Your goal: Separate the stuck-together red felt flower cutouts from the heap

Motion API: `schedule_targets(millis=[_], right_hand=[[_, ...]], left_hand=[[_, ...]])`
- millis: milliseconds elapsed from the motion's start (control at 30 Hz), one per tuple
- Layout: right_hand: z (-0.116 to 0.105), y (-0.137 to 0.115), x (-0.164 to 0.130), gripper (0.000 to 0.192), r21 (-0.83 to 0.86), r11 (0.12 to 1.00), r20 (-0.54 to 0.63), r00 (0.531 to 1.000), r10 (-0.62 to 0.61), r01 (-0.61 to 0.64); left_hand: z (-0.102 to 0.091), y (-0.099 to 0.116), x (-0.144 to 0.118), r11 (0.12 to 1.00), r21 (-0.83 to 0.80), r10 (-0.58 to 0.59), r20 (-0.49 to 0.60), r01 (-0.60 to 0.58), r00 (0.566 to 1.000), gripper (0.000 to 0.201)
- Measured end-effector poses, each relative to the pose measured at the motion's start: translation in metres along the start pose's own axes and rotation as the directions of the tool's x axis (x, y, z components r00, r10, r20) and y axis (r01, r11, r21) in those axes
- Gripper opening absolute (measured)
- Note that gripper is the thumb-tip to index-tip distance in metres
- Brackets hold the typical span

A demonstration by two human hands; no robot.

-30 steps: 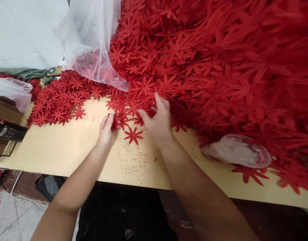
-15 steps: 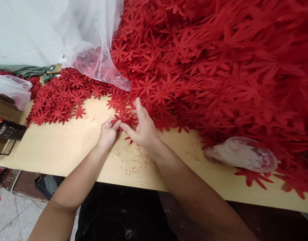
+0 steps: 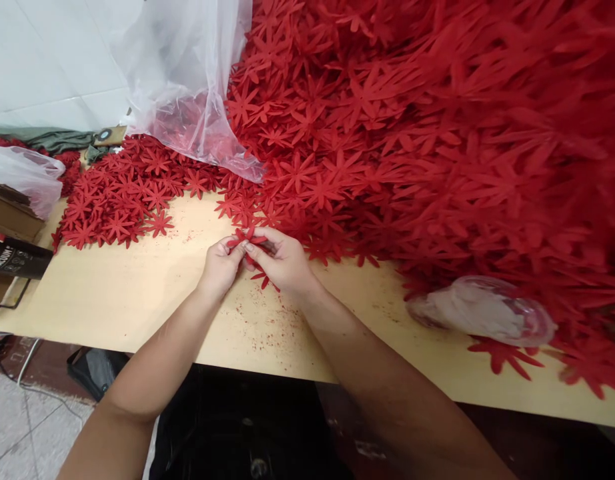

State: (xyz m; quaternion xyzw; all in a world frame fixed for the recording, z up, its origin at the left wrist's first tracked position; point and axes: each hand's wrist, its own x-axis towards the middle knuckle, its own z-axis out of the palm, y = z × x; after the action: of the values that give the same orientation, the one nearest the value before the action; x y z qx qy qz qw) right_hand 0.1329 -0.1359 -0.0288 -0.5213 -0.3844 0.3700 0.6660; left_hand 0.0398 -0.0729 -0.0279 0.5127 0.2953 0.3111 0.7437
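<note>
Between my two hands is a red flower-shaped cutout (image 3: 248, 236) with narrow petals. My left hand (image 3: 221, 263) pinches its left side between thumb and fingers. From the other side my right hand (image 3: 286, 260) closes on the same cutout, its thumb meeting the left thumb near the middle. Another red cutout (image 3: 263, 280) lies on the table just beneath my right hand, partly covered by it. Beyond my hands rises a large heap of matching red cutouts (image 3: 347, 160).
A smaller pile of red cutouts (image 3: 117, 200) lies left on the wooden table (image 3: 152, 293). A clear plastic bag (image 3: 187, 127) hangs down at the back. A clear plastic cup (image 3: 487, 310) lies on its side at right. A black box (image 3: 17, 257) stands far left.
My right hand, raised with fingers spread before, has come down and closed on the red cutout against my left hand. My left hand has stayed nearly in place.
</note>
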Motion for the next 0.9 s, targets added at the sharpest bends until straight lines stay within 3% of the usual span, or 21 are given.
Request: schedule_targets(millis=[233, 367, 433, 600, 700, 800, 900], right_hand=[[-0.008, 0.0, 0.001, 0.029, -0.049, 0.999, -0.132, 0.991, -0.016, 0.01], [-0.026, 0.001, 0.01, 0.028, -0.128, 0.989, -0.361, 0.925, -0.115, 0.074], [-0.032, -0.001, 0.012, 0.031, -0.163, 0.984, -0.398, 0.908, -0.135, 0.075], [-0.027, -0.008, 0.005, 0.043, -0.286, 0.958, -0.307, 0.944, -0.12, 0.028], [-0.018, -0.009, 0.0, 0.043, -0.302, 0.953, -0.157, 0.984, -0.089, 0.038], [-0.013, -0.007, -0.002, 0.031, -0.233, 0.971, 0.015, 0.999, -0.052, 0.054], [-0.014, -0.003, -0.001, 0.029, -0.185, 0.983, 0.099, 0.995, 0.007, 0.012]], left_hand=[[0.001, -0.001, -0.002, 0.999, -0.004, -0.038, 0.06, 0.039, 0.997, 0.037], [-0.003, -0.001, 0.0, 0.993, -0.059, -0.105, 0.002, 0.105, 0.994, 0.023], [-0.004, -0.001, 0.001, 0.992, -0.074, -0.109, -0.033, 0.107, 0.993, 0.018], [0.001, 0.0, -0.002, 0.995, -0.096, -0.016, 0.016, 0.018, 1.0, 0.025], [0.003, -0.001, -0.004, 0.993, -0.112, 0.04, 0.051, -0.034, 0.998, 0.027], [0.001, -0.002, -0.001, 0.988, -0.147, 0.042, -0.043, -0.048, 0.998, 0.026], [-0.003, -0.002, 0.003, 0.983, -0.18, 0.014, -0.124, -0.037, 0.992, 0.025]])
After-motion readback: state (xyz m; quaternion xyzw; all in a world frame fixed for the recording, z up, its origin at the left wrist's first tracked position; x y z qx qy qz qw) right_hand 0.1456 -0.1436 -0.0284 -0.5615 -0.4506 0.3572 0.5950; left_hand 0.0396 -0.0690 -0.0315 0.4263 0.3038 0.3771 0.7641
